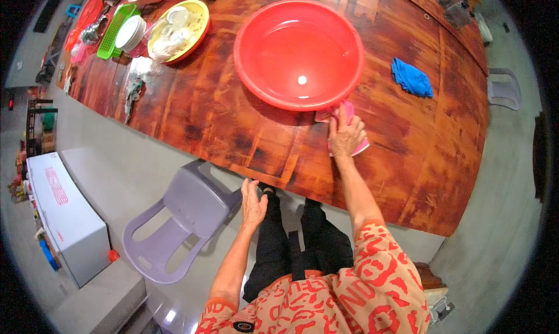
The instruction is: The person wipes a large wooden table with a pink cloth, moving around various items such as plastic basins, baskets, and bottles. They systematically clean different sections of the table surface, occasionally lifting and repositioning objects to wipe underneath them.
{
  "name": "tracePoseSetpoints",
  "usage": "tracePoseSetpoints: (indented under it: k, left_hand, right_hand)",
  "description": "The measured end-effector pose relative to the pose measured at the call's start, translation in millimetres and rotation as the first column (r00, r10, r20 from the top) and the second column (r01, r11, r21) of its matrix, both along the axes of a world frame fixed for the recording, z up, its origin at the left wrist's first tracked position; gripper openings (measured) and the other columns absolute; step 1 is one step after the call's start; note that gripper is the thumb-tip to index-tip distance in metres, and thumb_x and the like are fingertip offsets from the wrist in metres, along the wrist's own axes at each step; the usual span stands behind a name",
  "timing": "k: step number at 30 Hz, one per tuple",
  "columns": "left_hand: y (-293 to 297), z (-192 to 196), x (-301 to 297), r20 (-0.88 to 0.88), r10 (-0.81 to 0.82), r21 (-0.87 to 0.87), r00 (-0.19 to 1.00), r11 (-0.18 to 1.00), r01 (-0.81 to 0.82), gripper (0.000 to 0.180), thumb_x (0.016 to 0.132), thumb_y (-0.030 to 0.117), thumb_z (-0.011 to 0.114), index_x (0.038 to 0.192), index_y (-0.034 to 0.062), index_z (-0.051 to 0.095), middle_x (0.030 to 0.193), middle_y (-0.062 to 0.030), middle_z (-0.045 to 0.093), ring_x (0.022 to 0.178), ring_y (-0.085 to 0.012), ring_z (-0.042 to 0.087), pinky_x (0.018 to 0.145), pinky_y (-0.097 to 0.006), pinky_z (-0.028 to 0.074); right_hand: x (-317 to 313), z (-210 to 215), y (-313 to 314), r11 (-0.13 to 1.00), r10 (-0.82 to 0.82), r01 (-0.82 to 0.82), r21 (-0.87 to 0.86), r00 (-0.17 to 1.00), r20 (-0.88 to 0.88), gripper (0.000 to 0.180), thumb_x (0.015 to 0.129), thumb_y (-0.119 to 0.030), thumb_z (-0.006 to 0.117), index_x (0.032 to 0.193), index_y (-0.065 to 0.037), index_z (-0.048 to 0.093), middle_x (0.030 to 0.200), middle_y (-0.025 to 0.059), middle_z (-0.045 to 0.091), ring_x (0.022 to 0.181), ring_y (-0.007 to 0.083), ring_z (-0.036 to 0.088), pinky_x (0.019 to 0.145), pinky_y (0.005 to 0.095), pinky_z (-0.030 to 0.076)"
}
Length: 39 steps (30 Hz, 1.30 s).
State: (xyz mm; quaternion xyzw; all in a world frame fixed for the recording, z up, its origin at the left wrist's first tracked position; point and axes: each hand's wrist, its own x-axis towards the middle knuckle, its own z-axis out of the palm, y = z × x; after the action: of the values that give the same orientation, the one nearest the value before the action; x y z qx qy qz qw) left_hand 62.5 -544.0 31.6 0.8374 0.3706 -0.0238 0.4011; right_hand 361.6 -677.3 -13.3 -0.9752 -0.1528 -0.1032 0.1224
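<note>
My right hand [346, 135] presses a pink cloth [360, 145] onto the wooden table [279, 145], just below the rim of a big red basin [297, 54]. Its fingers are bent over the cloth, and part of the cloth reaches up against the basin's near side. Liquid stands in the basin, with a bright light reflected in it. My left hand [253, 205] hangs in the air off the table's near edge, beside a grey plastic chair. Its fingers are apart and hold nothing.
A crumpled blue cloth [411, 78] lies right of the basin. To the left are a yellow bowl of dishes [198, 31], stacked white plates [130, 32], a green basket [113, 40] and a grey rag [133, 98]. A grey chair [195, 200] and a white chest [67, 206] stand on the floor.
</note>
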Motion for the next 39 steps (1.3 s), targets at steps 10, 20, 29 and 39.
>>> tracePoseSetpoints:
  k: [10,20,29,39]
  left_hand:
    - [-39,10,25,-0.021,-0.036,0.014,0.999,0.999,0.036,0.066,0.082,0.002,0.064,0.142,0.0051,0.037,0.155,-0.0279,0.013,0.129,-0.0481,0.042,0.100,-0.046,0.044]
    - [-37,18,14,-0.047,-0.018,-0.013,0.999,1.000,0.018,0.063,0.083,0.006,0.064,0.140,0.0042,0.039,0.153,-0.0291,0.017,0.133,-0.0466,0.039,0.102,-0.045,0.043]
    - [16,13,5,-0.028,-0.010,-0.065,1.000,0.998,0.008,0.057,0.082,0.006,0.068,0.134,0.0076,0.046,0.150,-0.0288,0.025,0.131,-0.0464,0.040,0.104,-0.047,0.041]
    - [103,30,35,-0.061,0.060,-0.051,0.996,0.997,-0.063,0.050,0.082,0.008,0.069,0.129,0.0052,0.052,0.146,-0.0263,0.032,0.128,-0.0448,0.044,0.104,-0.045,0.041]
  right_hand:
    - [-114,13,-39,0.855,0.508,-0.508,0.108,0.861,0.026,0.053,0.078,-0.039,0.071,0.128,-0.023,0.061,0.090,0.0059,0.047,0.087,0.0259,0.048,0.075,0.0436,0.036]
    - [-117,18,-50,0.812,0.578,-0.577,0.089,0.816,0.020,0.047,0.079,-0.037,0.069,0.125,-0.030,0.062,0.088,0.0033,0.046,0.086,0.0247,0.048,0.072,0.0447,0.036]
    - [-36,2,84,0.933,0.359,-0.359,0.003,0.933,-0.010,0.039,0.085,-0.033,0.062,0.124,-0.027,0.062,0.108,0.0104,0.056,0.103,0.0317,0.052,0.077,0.0503,0.041]
    - [-126,14,139,0.883,0.467,-0.468,0.024,0.883,0.044,0.044,0.087,-0.021,0.056,0.126,-0.040,0.058,0.110,0.0125,0.051,0.088,0.0295,0.054,0.069,0.0505,0.040]
